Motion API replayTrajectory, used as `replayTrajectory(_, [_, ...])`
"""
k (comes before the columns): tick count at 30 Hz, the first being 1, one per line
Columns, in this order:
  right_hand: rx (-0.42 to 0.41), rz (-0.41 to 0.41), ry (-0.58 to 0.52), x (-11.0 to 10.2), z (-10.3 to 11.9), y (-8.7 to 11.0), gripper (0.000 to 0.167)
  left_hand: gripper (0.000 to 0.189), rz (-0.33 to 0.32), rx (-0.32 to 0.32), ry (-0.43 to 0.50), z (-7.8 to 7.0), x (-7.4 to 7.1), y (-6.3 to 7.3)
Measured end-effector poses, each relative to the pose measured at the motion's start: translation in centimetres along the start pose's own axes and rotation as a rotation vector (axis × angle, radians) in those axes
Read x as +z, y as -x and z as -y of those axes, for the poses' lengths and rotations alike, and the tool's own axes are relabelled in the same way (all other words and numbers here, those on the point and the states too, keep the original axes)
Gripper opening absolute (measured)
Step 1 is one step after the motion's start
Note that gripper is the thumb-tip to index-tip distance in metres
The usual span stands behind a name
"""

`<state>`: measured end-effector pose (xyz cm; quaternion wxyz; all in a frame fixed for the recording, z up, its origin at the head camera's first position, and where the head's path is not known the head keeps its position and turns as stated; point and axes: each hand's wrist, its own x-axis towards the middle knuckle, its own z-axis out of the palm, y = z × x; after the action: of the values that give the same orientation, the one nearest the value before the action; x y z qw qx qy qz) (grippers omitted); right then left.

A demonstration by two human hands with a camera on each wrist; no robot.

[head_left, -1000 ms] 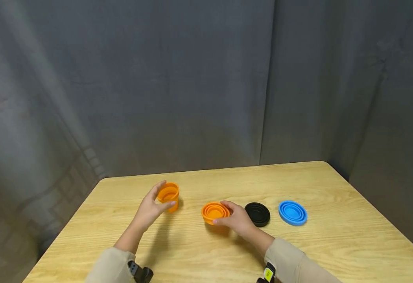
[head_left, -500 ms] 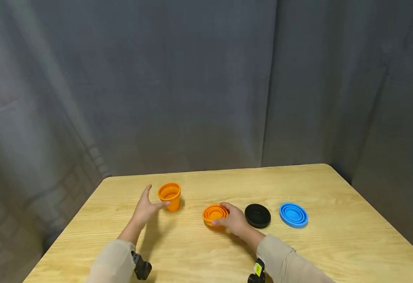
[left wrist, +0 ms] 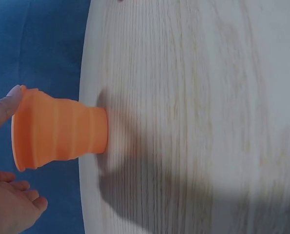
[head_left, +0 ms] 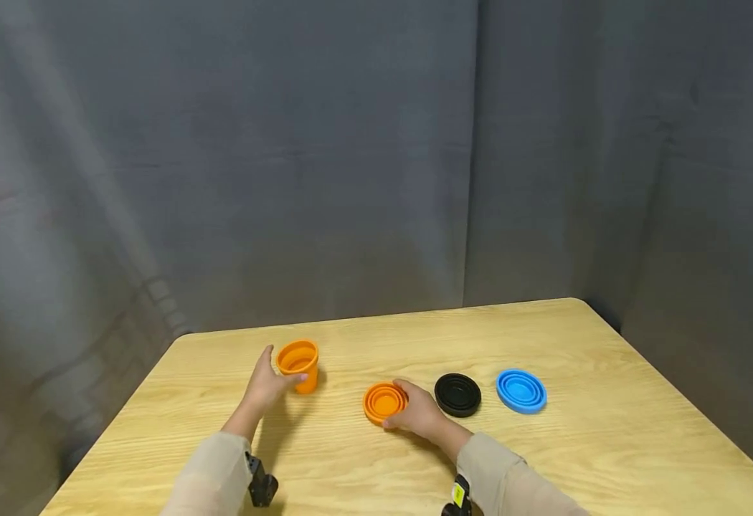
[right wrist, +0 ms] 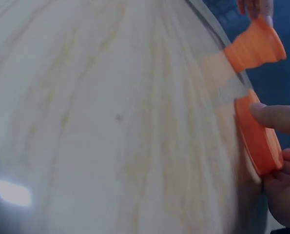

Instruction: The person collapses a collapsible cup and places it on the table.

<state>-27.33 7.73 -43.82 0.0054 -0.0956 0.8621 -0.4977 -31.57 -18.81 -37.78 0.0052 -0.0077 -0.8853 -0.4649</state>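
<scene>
An orange collapsible cup [head_left: 298, 351], pulled out to full height, stands upright at the table's left side. My left hand [head_left: 264, 387] is spread beside it; in the left wrist view the thumb touches the rim of the cup [left wrist: 62, 129] while the other fingers stay apart from it. Flattened into rings, a second orange collapsible cup [head_left: 381, 401] sits on the table to the right. My right hand [head_left: 423, 414] pinches its edge, thumb in front and fingers behind, as the right wrist view of this flattened cup [right wrist: 257, 139] also shows.
Right of my right hand lie a black collapsed cup [head_left: 457, 395] and a blue collapsed cup [head_left: 521, 391], both flat on the wooden table [head_left: 583, 451]. A grey curtain [head_left: 325, 158] hangs behind the table's far edge.
My left hand's fingers have come away from round the tall cup, leaving the thumb at its rim. The right hand still holds the flattened orange cup, now lower. The head view has shifted slightly.
</scene>
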Motion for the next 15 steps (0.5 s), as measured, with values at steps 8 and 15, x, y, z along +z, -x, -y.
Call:
replayTrajectory(8, [-0.002,0.043,-0.041,-0.4,-0.1,-0.1,0.077,0.09,-0.015,0.047,0.034,0.4,0.6,-0.8])
replayTrajectory(15, [0.015,0.066,-0.112,-0.9,-0.3,-0.1,0.075,0.089,-0.024,0.033,0.067,0.4,1.2,-1.3])
